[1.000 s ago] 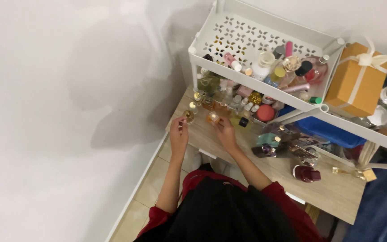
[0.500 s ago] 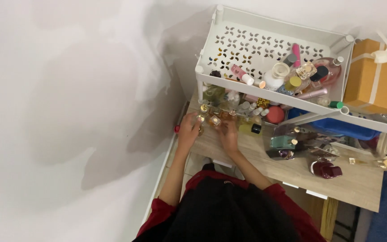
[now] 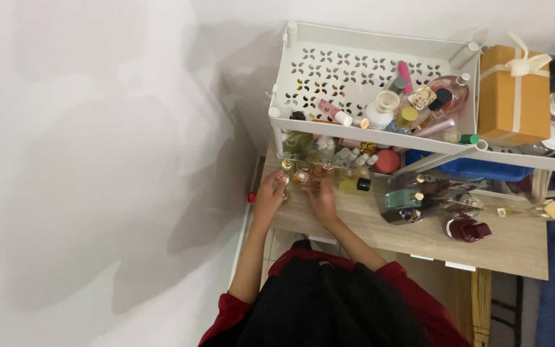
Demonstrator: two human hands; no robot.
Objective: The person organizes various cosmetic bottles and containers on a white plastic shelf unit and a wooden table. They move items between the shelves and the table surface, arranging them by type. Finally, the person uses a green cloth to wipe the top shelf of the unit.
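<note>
My left hand (image 3: pixel 270 193) is at the left end of the wooden table (image 3: pixel 419 234), its fingers curled around a small gold-capped perfume bottle (image 3: pixel 285 185). My right hand (image 3: pixel 321 196) lies just to the right of it, fingers stretched toward a cluster of small glass bottles (image 3: pixel 303 175) under the shelf. Motion blur hides whether it holds one. A yellow bottle with a black cap (image 3: pixel 354 185) lies right of that hand.
A white perforated shelf (image 3: pixel 335 71) above the table holds several cosmetics and perfume bottles. An orange gift box with a cream ribbon (image 3: pixel 514 96) stands at its right. More bottles, a dark red one (image 3: pixel 467 229) and a blue pouch (image 3: pixel 476 168) fill the table's right side. A white wall is on the left.
Both hands stay at the bottle cluster by the table's left end and have drawn slightly closer together. The view has shifted, so the shelf and table sit further right and lower.
</note>
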